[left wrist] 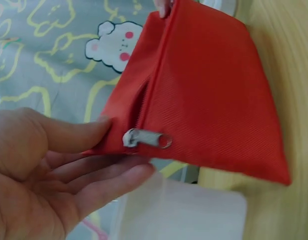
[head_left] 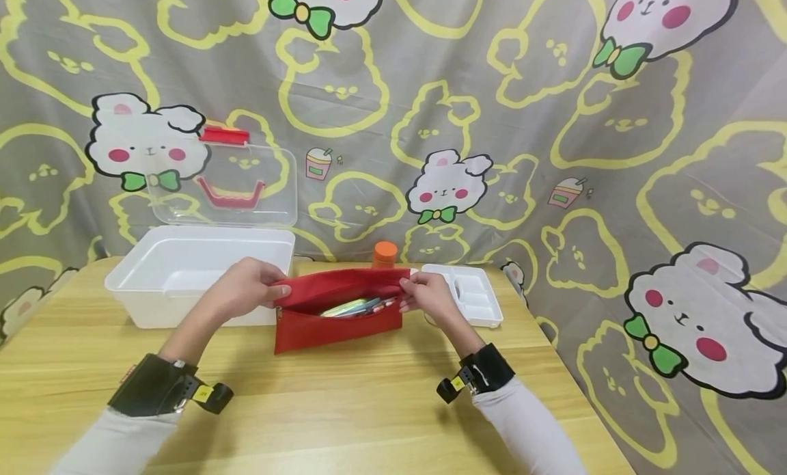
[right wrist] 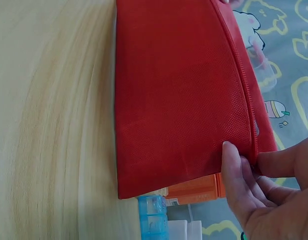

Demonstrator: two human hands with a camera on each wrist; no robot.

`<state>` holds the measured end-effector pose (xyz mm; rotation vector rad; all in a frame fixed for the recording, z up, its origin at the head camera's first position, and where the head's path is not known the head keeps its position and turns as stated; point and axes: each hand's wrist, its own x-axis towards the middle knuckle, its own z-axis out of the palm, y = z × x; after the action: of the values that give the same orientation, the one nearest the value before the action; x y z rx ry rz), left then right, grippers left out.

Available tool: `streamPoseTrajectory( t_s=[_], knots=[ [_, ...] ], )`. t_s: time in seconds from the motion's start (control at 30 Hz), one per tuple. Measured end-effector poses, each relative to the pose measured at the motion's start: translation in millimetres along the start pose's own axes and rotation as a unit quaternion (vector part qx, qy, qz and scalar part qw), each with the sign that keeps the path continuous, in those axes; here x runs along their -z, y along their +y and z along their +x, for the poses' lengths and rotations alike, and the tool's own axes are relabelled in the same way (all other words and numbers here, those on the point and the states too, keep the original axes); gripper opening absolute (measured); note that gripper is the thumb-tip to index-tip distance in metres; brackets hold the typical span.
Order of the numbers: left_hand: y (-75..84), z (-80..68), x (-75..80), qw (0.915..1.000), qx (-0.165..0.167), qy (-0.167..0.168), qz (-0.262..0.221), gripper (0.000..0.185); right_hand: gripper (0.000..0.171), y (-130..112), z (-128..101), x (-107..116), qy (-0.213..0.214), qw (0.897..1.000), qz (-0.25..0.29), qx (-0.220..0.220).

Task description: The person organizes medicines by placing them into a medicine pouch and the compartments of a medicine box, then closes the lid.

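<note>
Head view: my left hand [head_left: 246, 287] and right hand [head_left: 430, 294] each pinch an end of the red pouch [head_left: 335, 321], holding it open upright on the wooden table [head_left: 369, 406]. Coloured pens [head_left: 359, 306] lie inside it. Behind it stand an open white box [head_left: 184, 273], an orange-capped bottle [head_left: 384, 253] and a white tray [head_left: 470, 294].

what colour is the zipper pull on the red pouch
Silver-grey metal zipper pull with a small ring, on the red pouch; clearest in the left wrist view.
</note>
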<state>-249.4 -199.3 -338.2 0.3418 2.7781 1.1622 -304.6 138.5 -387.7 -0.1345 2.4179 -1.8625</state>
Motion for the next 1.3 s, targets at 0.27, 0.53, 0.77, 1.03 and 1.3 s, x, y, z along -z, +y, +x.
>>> streamPoseTrajectory(
  t_s=[0.27,0.53,0.77,1.03,1.3],
  knots=[
    [-11.2,-0.3,-17.0,0.9924,0.010,0.118,-0.034,0.024,0.016,3,-3,13,0.030,0.993,-0.102,0.052],
    [-16.4,-1.3,-28.9,0.9808,0.023,0.184,-0.061,0.020,0.014,2,-5,15,0.043,0.991,-0.111,0.067],
    [-15.8,-1.0,-33.5,0.9756,0.024,0.193,-0.102,0.022,0.016,-2,-7,13,0.052,0.987,-0.134,0.066],
    [-11.8,-0.1,-35.4,0.9751,0.029,0.186,-0.118,0.024,0.037,-23,-19,-4,0.135,0.956,-0.225,0.132],
    [-12.2,1.6,-33.8,0.9753,0.032,0.184,-0.118,0.026,0.025,-48,-44,-52,0.120,0.883,-0.296,0.342]
  ],
)
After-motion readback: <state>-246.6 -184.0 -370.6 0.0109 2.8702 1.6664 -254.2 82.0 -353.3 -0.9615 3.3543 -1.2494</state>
